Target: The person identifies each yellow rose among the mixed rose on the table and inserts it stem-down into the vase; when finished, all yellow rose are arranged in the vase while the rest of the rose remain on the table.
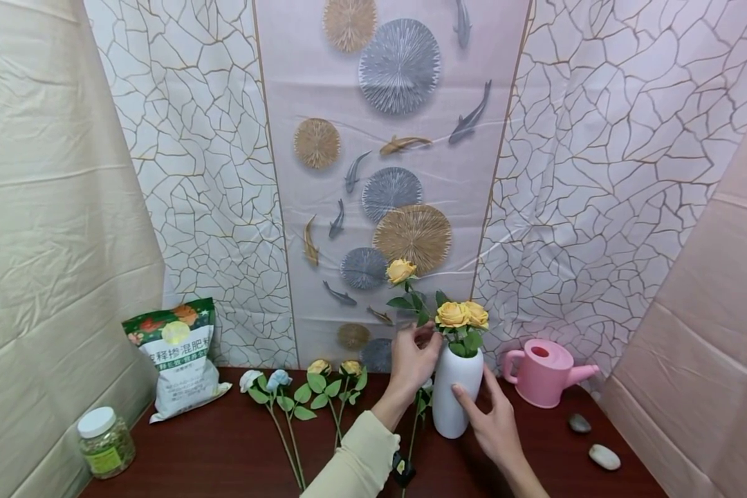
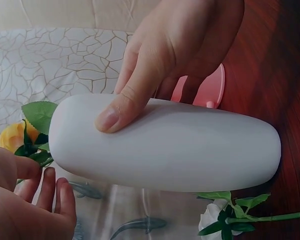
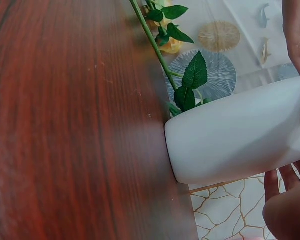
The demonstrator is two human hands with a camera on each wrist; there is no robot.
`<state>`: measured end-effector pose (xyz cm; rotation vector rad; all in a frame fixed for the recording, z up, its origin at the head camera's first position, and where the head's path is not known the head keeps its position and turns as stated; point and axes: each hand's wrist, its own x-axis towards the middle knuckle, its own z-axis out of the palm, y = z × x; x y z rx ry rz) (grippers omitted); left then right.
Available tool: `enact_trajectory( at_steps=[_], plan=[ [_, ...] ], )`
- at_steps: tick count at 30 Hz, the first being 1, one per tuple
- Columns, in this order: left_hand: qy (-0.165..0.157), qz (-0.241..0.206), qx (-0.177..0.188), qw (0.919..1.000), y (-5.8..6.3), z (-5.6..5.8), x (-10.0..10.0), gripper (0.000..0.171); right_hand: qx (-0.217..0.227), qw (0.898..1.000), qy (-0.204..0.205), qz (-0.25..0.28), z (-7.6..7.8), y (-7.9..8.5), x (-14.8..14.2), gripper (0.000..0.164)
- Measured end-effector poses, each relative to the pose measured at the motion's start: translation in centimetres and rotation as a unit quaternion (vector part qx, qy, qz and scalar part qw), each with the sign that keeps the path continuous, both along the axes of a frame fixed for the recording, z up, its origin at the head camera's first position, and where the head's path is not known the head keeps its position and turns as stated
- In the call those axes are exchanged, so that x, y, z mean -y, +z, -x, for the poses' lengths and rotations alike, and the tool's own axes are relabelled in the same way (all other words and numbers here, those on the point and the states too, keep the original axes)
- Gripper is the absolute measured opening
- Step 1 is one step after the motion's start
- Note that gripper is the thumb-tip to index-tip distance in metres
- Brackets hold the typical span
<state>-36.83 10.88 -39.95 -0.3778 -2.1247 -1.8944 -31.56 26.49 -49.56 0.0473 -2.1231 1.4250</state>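
Note:
A white vase (image 1: 457,394) stands upright on the dark red table, with two yellow roses (image 1: 453,315) and green leaves at its mouth. My right hand (image 1: 496,423) grips the vase from the right, thumb across its front and fingers round the far side. Beside the mouth, my left hand (image 1: 413,358) pinches the stem of another yellow rose (image 1: 401,271), whose bloom leans up and left. In the left wrist view, the left hand (image 2: 32,197) is close to the vase rim; the stem's lower end is hidden. A white rose (image 2: 215,217) lies behind the vase.
Left of the vase lie several roses, including a blue one (image 1: 279,379) and yellow ones (image 1: 351,368). A fertilizer bag (image 1: 183,366) and a lidded jar (image 1: 106,443) stand far left. At right are a pink watering can (image 1: 541,377), a dark stone (image 1: 579,423) and a white stone (image 1: 604,457).

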Motion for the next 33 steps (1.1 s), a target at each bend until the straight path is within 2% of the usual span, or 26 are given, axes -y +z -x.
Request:
enact_trajectory(
  at_steps=[6, 11, 14, 18, 22, 28, 33],
  plan=[
    [-0.011, 0.015, -0.006, 0.9998, 0.5, 0.0, 0.3, 0.031, 0.002, 1.0, -0.001, -0.006, 0.0, -0.1, 0.0, 0.076],
    [-0.002, 0.046, -0.064, 0.9969, 1.8, 0.1, 0.5, 0.03, 0.008, 1.0, -0.003, -0.013, -0.4, 0.6, 0.2, 0.076],
    [0.01, 0.078, -0.092, 0.9926, 1.8, 0.1, 0.3, 0.029, 0.008, 1.0, -0.002, -0.015, -0.1, 0.2, 0.0, 0.075],
    [0.004, 0.107, -0.083, 0.9907, 1.1, 0.1, -0.2, 0.023, 0.006, 1.0, -0.001, -0.016, 0.2, -0.3, -0.2, 0.073],
    [-0.003, 0.111, -0.062, 0.9919, 0.5, 0.1, -0.5, 0.022, 0.008, 1.0, -0.007, -0.023, 0.1, -0.4, -0.1, 0.073],
    [-0.024, 0.102, -0.059, 0.9928, 0.6, 0.1, -0.4, 0.028, 0.004, 1.0, -0.005, -0.019, 0.1, -0.3, -0.1, 0.072],
    [-0.019, 0.142, -0.078, 0.9866, 0.9, 0.3, -0.3, 0.025, 0.005, 1.0, -0.005, -0.018, 0.2, -0.3, -0.3, 0.072]
  ],
)
